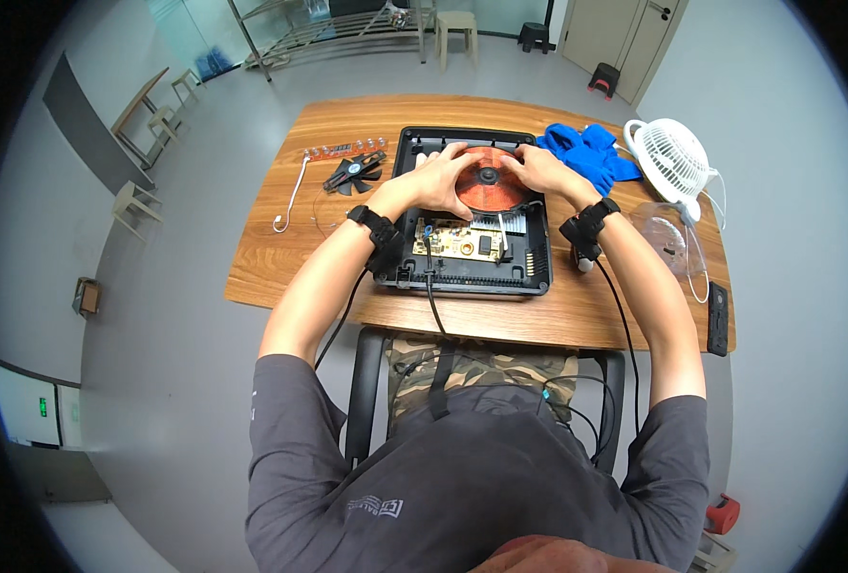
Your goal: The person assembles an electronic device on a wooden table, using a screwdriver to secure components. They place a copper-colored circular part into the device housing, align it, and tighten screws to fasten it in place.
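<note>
An opened black induction cooker housing (476, 284) lies on the table in front of me. Its round copper coil (493, 194), with a dark hub in the middle, is in the far half of the housing. My left hand (440, 181) grips the coil's left edge, thumb and fingers curved round the rim. On the opposite edge, my right hand (543, 174) holds it with the thumb on top; its other fingers are partly hidden. Nearer to me in the housing are a pale circuit board (443, 242) and a finned metal heat sink (489, 224). A black cable runs from the board over the table's front edge.
Left of the housing lie a black fan (355, 172) and a narrow orange circuit strip (345, 149) with a white lead. To the right are blue cloth (591, 158), a white fan (670, 158), a clear plastic cover (661, 234) and a black panel (718, 318).
</note>
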The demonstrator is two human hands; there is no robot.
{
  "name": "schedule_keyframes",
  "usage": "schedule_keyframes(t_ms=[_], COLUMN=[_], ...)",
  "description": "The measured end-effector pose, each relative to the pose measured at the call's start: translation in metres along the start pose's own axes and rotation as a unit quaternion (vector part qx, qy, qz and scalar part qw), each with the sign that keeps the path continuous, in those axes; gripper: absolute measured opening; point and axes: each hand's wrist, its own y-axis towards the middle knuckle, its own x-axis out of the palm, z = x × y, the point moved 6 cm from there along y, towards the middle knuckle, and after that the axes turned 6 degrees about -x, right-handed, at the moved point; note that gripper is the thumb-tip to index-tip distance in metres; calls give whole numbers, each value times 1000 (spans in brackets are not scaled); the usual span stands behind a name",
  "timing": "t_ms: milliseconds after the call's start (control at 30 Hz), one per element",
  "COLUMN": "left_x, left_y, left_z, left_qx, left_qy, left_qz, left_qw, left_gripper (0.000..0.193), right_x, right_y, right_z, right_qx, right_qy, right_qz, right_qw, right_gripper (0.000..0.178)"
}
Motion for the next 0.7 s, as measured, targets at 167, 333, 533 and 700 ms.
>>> schedule_keyframes(t_ms=[167, 333, 533, 700], left_x=[-7, -8, 6, 13], left_y=[-15, -59, -83, -86], left_z=[9, 29, 48, 46], left_qx=[-18, -41, -60, -65], left_qy=[-20, -51, -48, -61], left_qz=[17, 49, 56, 30], left_qw=[999, 997, 995, 996], left_gripper=[120, 120, 121, 121], right_x=[-5, -10, 2, 16], right_y=[-5, -37, -54, -61], right_z=[-4, -33, -40, -31], right_qx=[-29, -68, -84, -122], right_qy=[59, 114, 142, 84], right_qz=[54, 57, 43, 44], right_qw=[996, 990, 985, 988], right_gripper=[55, 49, 50, 58])
